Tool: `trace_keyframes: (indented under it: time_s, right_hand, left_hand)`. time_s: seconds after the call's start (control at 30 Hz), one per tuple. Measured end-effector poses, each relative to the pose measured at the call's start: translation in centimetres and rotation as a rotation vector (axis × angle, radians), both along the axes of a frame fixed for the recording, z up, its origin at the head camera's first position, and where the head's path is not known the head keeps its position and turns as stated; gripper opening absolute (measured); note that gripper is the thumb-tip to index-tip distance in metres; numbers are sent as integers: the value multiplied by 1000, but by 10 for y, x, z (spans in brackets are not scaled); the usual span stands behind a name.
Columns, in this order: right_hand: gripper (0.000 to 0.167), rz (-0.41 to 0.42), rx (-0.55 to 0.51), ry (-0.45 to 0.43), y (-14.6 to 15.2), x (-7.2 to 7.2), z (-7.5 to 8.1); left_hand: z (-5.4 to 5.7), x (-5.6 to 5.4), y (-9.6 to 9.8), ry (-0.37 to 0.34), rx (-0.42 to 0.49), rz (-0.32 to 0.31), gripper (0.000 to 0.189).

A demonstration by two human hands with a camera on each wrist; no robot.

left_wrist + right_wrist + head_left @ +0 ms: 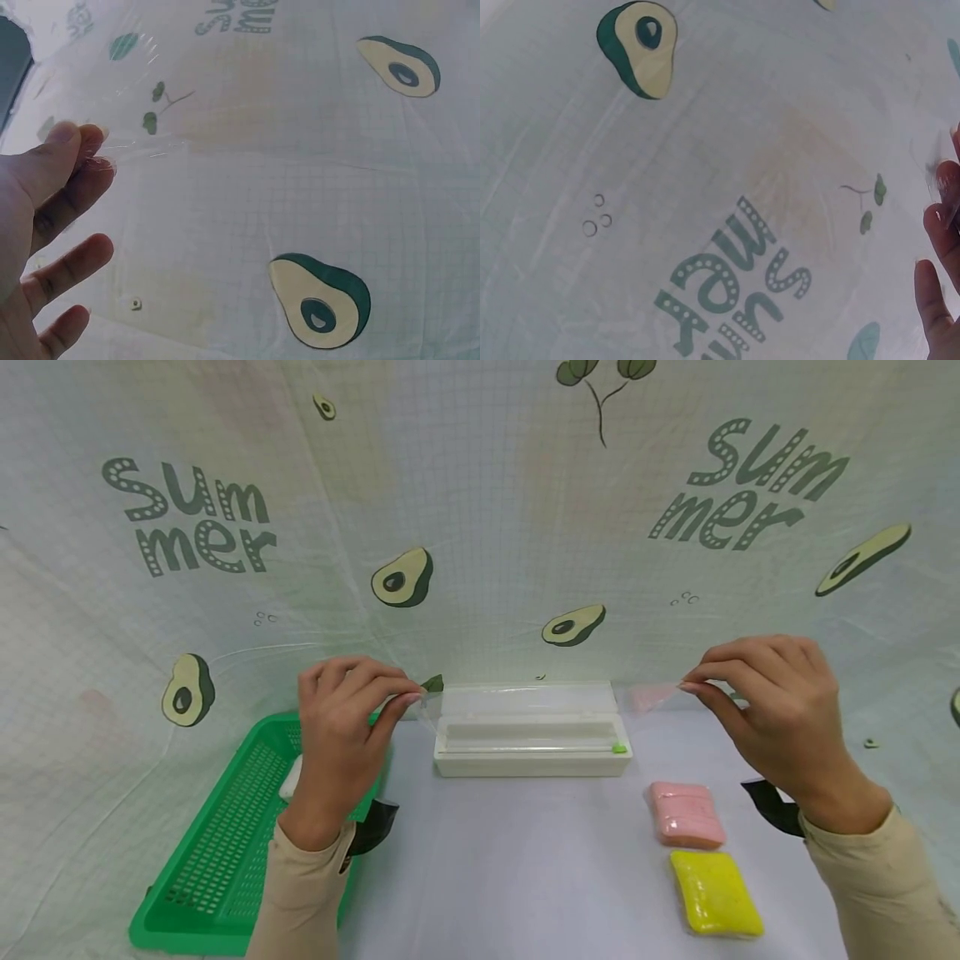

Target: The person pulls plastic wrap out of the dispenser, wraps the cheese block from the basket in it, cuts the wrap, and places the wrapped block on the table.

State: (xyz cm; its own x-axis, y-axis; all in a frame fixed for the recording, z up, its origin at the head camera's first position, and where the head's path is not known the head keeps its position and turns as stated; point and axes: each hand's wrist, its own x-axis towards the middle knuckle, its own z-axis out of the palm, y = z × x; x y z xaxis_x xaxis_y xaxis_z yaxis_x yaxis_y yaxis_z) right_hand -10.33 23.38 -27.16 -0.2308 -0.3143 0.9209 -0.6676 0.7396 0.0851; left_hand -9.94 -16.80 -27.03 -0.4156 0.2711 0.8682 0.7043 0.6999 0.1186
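Note:
Between my two hands stretches a sheet of clear cling film (139,152), hard to see against the backdrop. My left hand (348,718) pinches one corner between thumb and fingertips; in the left wrist view the other fingers are spread. With thumb and forefinger, my right hand (776,714) pinches the opposite corner. Only part of that hand shows at the edge of the right wrist view. Behind and between the hands stands a white cling film dispenser (534,766), its lid raised, with a green slide cutter (618,747) at the right end of its front edge.
A green plastic basket (202,843) stands at left, partly behind my left arm, with a white thing (291,779) inside. On the right of the white table (525,868) lie a pink block (686,814) and a yellow block (717,893), both shiny. An avocado-print sheet (480,527) hangs behind.

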Motion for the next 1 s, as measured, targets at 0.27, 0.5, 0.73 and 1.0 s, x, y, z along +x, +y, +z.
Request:
trace_keyframes:
  time_s: [0.27, 0.5, 0.73, 1.0]
  right_hand:
    - [60, 7, -41, 37, -2, 3, 8]
    - [61, 9, -61, 56, -5, 4, 13]
    - [60, 10, -87, 76, -7, 5, 19]
    - [60, 45, -80, 63, -7, 14, 22]
  left_hand:
    - [7, 2, 2, 22, 48, -19, 41]
    - [12, 1, 2, 47, 69, -22, 41]
    - [18, 2, 2, 55, 82, -21, 42]
    - [17, 6, 0, 35, 100, -76, 43]
